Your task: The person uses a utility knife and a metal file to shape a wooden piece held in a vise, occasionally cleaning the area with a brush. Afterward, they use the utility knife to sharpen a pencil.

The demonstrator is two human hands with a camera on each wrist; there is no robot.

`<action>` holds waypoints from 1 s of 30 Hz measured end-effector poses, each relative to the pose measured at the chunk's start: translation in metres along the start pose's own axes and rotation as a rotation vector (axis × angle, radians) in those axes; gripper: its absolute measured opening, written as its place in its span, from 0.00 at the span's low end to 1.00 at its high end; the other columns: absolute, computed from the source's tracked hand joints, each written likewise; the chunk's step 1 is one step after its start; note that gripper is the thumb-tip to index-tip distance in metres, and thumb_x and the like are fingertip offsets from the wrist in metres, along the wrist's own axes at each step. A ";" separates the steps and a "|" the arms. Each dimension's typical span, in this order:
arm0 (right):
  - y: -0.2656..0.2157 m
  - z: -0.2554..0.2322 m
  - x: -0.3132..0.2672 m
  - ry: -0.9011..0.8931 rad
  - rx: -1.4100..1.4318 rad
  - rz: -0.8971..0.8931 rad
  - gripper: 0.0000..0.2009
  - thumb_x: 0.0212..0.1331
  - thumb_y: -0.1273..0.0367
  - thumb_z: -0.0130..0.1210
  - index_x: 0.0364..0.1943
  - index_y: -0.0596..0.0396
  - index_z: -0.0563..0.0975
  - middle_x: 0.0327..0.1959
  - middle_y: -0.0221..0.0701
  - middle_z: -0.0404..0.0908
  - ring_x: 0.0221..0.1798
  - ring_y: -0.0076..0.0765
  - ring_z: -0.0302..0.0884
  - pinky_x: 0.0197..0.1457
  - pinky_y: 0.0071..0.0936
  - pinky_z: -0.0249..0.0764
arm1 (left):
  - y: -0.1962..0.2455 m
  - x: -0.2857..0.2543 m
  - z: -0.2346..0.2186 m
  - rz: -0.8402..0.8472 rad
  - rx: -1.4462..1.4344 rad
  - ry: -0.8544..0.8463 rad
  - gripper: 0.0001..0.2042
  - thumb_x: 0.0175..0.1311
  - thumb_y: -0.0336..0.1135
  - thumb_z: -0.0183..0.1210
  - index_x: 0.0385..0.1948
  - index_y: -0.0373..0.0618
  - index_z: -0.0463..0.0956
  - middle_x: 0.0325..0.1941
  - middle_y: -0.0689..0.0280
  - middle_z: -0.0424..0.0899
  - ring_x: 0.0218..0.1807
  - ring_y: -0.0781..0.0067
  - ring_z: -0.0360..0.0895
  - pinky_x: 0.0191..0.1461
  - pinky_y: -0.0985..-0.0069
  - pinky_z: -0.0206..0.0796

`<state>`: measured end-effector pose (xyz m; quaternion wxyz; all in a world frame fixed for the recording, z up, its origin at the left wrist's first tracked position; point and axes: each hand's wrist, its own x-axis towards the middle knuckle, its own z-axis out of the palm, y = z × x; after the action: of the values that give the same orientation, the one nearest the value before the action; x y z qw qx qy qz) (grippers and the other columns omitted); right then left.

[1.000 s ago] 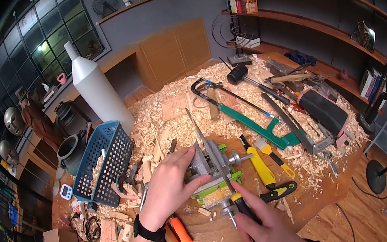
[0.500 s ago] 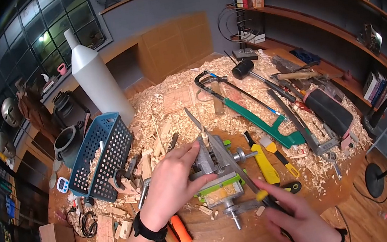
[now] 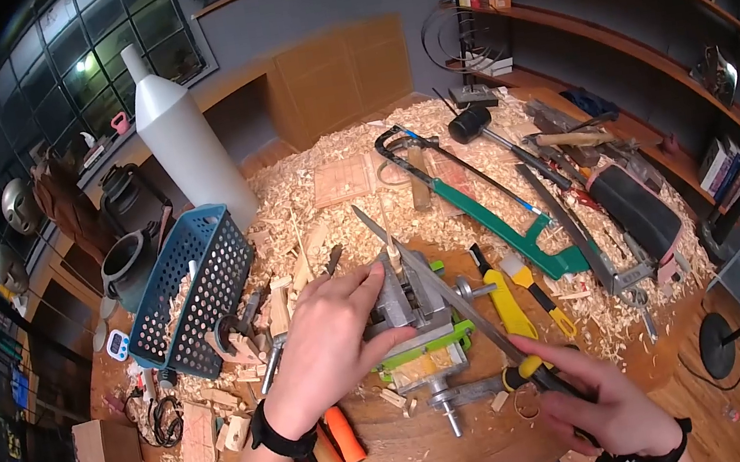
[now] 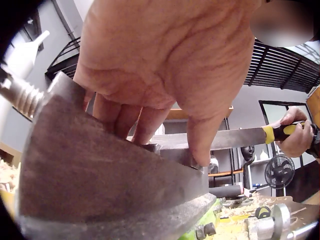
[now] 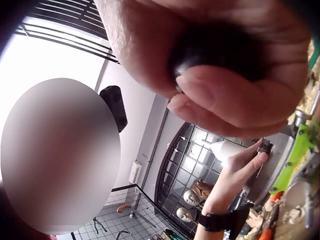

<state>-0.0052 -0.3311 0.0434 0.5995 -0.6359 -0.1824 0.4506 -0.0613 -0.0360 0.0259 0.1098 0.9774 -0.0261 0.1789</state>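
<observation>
My left hand point(image 3: 329, 342) holds a grey metal bench vise point(image 3: 386, 303), thumb at the near edge and fingers on top. In the left wrist view its fingers point(image 4: 152, 122) drop behind the vise jaw and the thumb presses the jaw's edge. A slim wooden stick point(image 3: 393, 251) stands up from the vise. My right hand point(image 3: 596, 398) grips the black-and-yellow handle point(image 3: 550, 378) of a long metal file point(image 3: 457, 304). The file's blade slants across the vise beside the stick, pointing away. In the right wrist view the handle's dark end point(image 5: 215, 55) shows inside the curled fingers.
Wood shavings point(image 3: 314, 177) cover much of the table. To the right lie a green hacksaw point(image 3: 493, 222), a yellow utility knife point(image 3: 506, 303), a brush point(image 3: 538, 297) and a black mallet point(image 3: 471, 124). A blue basket point(image 3: 198, 295) and orange-handled tool point(image 3: 344, 436) are at left.
My right hand has moved to the right, swinging the file's handle end outward so the blade slants more across the vise. The left hand has kept its place on the vise.
</observation>
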 end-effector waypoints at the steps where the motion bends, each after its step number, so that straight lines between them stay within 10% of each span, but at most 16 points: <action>1: 0.000 -0.002 0.005 0.004 0.007 0.002 0.32 0.71 0.80 0.45 0.79 0.49 0.57 0.18 0.21 0.67 0.15 0.16 0.59 0.20 0.18 0.55 | 0.001 0.001 -0.001 -0.024 -0.005 -0.034 0.34 0.58 0.47 0.71 0.60 0.29 0.75 0.53 0.46 0.83 0.54 0.44 0.80 0.65 0.58 0.68; 30: -0.023 -0.057 0.043 -0.193 -0.018 0.014 0.29 0.75 0.75 0.46 0.79 0.44 0.59 0.25 0.25 0.73 0.14 0.14 0.61 0.17 0.15 0.56 | 0.000 -0.005 0.005 -0.001 0.036 0.033 0.34 0.57 0.47 0.71 0.62 0.32 0.75 0.55 0.48 0.83 0.55 0.48 0.81 0.62 0.59 0.68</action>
<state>0.0694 -0.3270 0.0424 0.5701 -0.5962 -0.2390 0.5122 -0.0639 -0.0366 0.0197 0.0928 0.9761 -0.0206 0.1953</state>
